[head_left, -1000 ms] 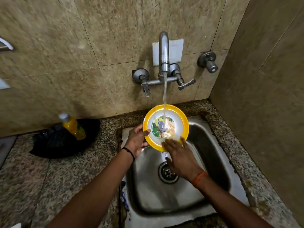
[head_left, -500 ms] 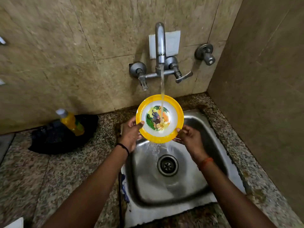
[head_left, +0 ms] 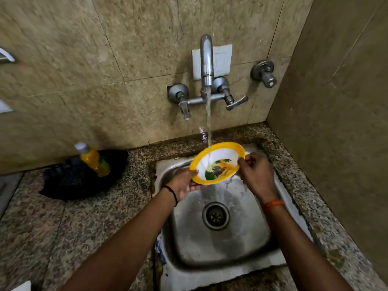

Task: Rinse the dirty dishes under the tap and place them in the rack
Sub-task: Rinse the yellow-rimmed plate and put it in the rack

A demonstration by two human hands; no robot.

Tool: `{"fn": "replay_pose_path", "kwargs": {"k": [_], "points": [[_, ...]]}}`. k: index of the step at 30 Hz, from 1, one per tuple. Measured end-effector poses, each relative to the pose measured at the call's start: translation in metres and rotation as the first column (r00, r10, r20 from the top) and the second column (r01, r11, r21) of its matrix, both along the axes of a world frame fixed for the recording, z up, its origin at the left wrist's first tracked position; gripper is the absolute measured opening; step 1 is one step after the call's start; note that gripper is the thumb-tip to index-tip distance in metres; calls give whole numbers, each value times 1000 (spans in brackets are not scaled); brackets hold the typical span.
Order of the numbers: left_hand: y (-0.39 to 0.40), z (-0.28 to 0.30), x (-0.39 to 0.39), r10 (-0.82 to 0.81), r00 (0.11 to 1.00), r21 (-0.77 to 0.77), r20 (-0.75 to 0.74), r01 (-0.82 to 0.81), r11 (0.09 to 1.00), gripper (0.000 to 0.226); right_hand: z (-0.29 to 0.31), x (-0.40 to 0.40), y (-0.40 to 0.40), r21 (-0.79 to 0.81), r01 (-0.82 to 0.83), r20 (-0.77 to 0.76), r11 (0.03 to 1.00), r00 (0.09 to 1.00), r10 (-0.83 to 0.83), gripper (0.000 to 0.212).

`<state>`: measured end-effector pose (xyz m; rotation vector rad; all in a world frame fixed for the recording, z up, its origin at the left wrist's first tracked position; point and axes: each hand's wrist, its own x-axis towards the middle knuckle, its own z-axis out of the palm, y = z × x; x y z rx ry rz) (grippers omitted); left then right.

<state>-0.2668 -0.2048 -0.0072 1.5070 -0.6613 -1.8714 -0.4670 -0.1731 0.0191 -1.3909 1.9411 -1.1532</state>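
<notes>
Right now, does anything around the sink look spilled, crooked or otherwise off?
One thing: the yellow bottle left of the sink leans tilted on a black cloth rather than standing upright. Otherwise nothing stands out; both hands hold the plate under the running tap.

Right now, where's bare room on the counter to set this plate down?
Bare granite lies in front of the black cloth, left of the sink. The cloth, holding a yellow bottle, crowds the back left. A narrow strip runs right of the sink.
</notes>
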Motion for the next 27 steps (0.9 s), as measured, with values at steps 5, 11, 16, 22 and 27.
{"fn": "replay_pose_path", "kwargs": {"k": [5,11,16,22,27], "points": [[-19,29,-33,-72,989,-1,128,73,997,20,27,-18,-6,115,83,-310,990,950,-43,34],[-49,84,-56,37,247,-210,968,728,653,28,2,-40,-14,296,-169,-108,940,972,209,53],[-41,98,-71,239,-120,36,964,943,330,30,37,-16,-59,103,-35,278,994,961,5,49],[-41,97,-38,266,-82,-18,960,935,353,38,69,4,-110,36,50,569,998,820,-62,66],[-33,96,-12,312,-70,-54,948,926,373,46,85,23,-118,-236,79,532,969,845,61,39]]}}
